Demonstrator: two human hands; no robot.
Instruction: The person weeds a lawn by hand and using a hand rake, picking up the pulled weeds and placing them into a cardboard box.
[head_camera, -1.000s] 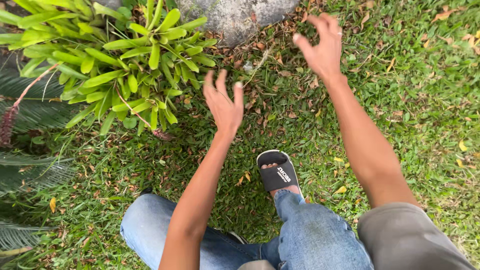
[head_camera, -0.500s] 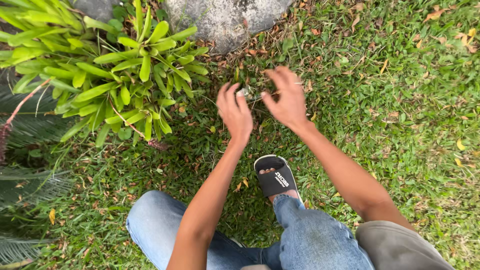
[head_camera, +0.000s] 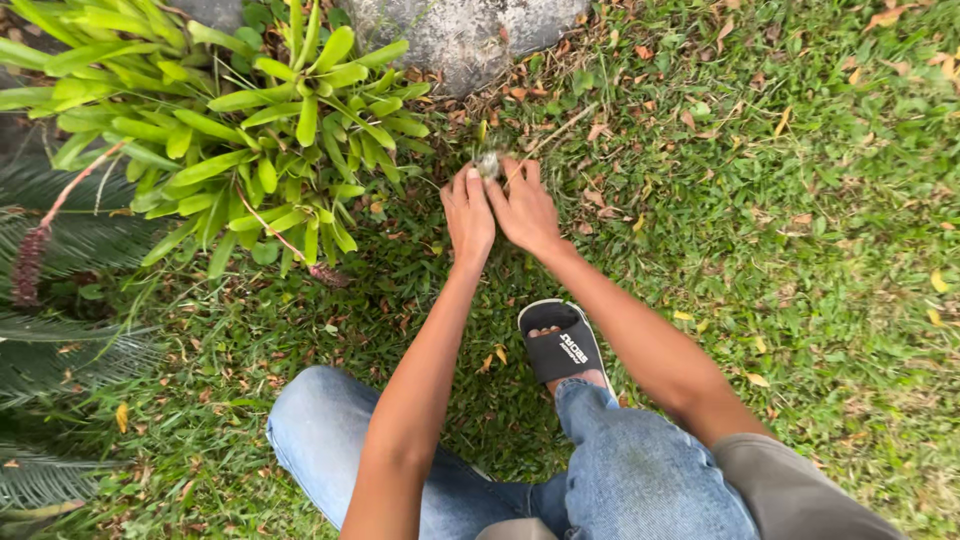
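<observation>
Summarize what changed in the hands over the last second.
Both hands came together from spread apart: the right hand swung in from the right, the left hand reached forward. Their fingertips now meet on a small pale tuft near the rock. The sandal, plant and crouch look unchanged.

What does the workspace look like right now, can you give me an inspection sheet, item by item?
Surface: grass scattered with dry leaves.
Job's things: small pale tuft, held between both hands' fingertips just above the grass.
Clutter: thin dry stick beside the tuft.
Grippers: left hand and right hand side by side, both pinching the tuft.
Cables: nothing seen.
Surroundings: leafy green plant, grey rock, black sandal.
</observation>
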